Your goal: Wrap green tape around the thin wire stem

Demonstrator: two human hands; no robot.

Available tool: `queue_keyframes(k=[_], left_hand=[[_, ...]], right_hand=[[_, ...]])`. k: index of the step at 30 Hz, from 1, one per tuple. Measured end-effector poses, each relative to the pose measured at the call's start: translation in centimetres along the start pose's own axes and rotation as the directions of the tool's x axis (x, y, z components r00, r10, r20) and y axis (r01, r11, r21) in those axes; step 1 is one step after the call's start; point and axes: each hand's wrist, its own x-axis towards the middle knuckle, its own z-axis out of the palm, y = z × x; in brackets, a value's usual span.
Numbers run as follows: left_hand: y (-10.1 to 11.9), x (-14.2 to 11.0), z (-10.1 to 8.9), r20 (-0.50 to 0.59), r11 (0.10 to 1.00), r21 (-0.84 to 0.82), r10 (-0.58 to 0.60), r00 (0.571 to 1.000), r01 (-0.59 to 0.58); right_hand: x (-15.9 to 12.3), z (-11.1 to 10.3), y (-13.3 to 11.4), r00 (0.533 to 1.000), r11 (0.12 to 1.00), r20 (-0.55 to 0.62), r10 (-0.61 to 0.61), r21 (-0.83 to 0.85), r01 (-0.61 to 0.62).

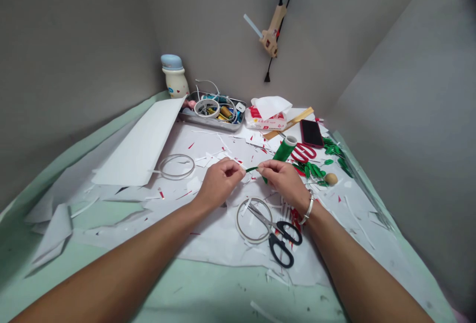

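1. Left hand (pixel 219 182) and right hand (pixel 284 181): both closed in fingertip pinches on one green-wrapped stem (pixel 252 168). Hands almost touching, stem spans the short gap.
2. Stem: thin, matte, dark green, held roughly level above the worktop, centre of view. Left end is hidden in the left pinch. A green strip runs down behind the right hand; can't tell if it's part of the stem.
3. Right wrist: silver bangle (pixel 308 209). Just past the right hand, a tilted roll of green tape (pixel 284 148) with a pale core.
4. Beyond the right hand: red-handled scissors (pixel 303 153), loose green leaves (pixel 308 169), small tan ball (pixel 330 179).
5. Below the hands: black-handled scissors (pixel 280 236) lying across a transparent tape ring (pixel 255 220). Second ring (pixel 176 166) off to the left.
6. Surface: white paper sheet (pixel 219 243) littered with white and red scraps, over a pale green worktop (pixel 208 295). White board (pixel 139 142) at left.
7. Back edge: metal tray (pixel 211 114) of tape and odds, bottle (pixel 174 76), tissue pack (pixel 266 117), wooden ruler (pixel 288 123), phone (pixel 311 133).
8. Room: grey walls (pixel 74 65) in a corner. Glue gun (pixel 272 30) hangs on the back wall.
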Motion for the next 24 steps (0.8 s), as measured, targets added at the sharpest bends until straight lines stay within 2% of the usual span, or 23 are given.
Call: queue_keyframes(k=[4,11,19,24], left_hand=[[-0.17,0.08,-0.04,-0.020,1.000,0.003,-0.013,1.000,0.013],[0.09,0.03,-0.02,-0.013,0.999,0.016,-0.029,0.999,0.030],[0.18,-0.02,0.07,0.001,0.999,-0.037,-0.021,1.000,0.021],[-0.12,-0.04,0.06,-0.008,0.987,-0.114,-0.113,0.994,0.111]], right_hand=[[-0.10,-0.15,-0.29,0.999,1.000,0.034,-0.001,-0.007,0.001],[-0.10,-0.07,-0.15,0.999,0.997,0.016,-0.029,-0.074,0.030],[-0.13,-0.07,0.11,1.000,1.000,0.000,-0.013,0.005,0.013],[-0.20,-0.21,-0.25,0.999,0.998,-0.034,-0.021,0.060,0.023]])
